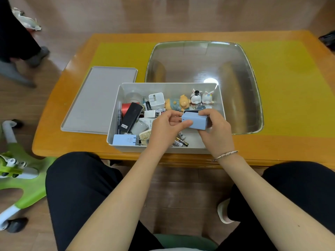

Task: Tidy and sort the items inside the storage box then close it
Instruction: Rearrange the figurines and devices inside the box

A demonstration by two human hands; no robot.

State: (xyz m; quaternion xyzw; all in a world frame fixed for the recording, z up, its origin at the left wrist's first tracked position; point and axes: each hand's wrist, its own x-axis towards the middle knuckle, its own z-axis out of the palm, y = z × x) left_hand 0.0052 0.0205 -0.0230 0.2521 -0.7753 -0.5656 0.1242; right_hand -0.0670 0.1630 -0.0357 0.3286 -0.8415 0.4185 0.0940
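Head view: storage box [116, 113], white, lid off, sits at near edge of desk [282, 142], approx. centre. Lid [97, 98] lies flat on desk, touching box's left side. Large clear tray [250, 73] sits just beyond box, to far right.

Both hands hold one blue charger [196, 121] above box's near-right area. Left hand [165, 130]: fingers curled, thumb pressed on charger's left end. Right hand [216, 130]: fingers wrapped round charger's right end; bracelet [224, 155] on wrist.

Box contents, by position:
- Far left: clear round container [133, 97], red item [126, 108] partly under a black power bank [130, 117], which lies tilted.
- Far centre: white plug adapter [156, 100], prongs up; smaller white adapter [149, 114] just near it.
- Far right: bear figurine [178, 102] lying on its side; two rabbit figurines [196, 97] [207, 97] upright, side by side against far wall.
- Near left: second blue charger [125, 139] against near wall, prongs pointing right; beige item [145, 135] beside it.
- Near centre: batteries [181, 142] loose on box floor, below hands.

Other small items under hands: cannot tell type.

Person seated, black trousers [78, 187], knees at desk's near edge. Green-and-white frame [23, 185] stands on floor [181, 13] at left.
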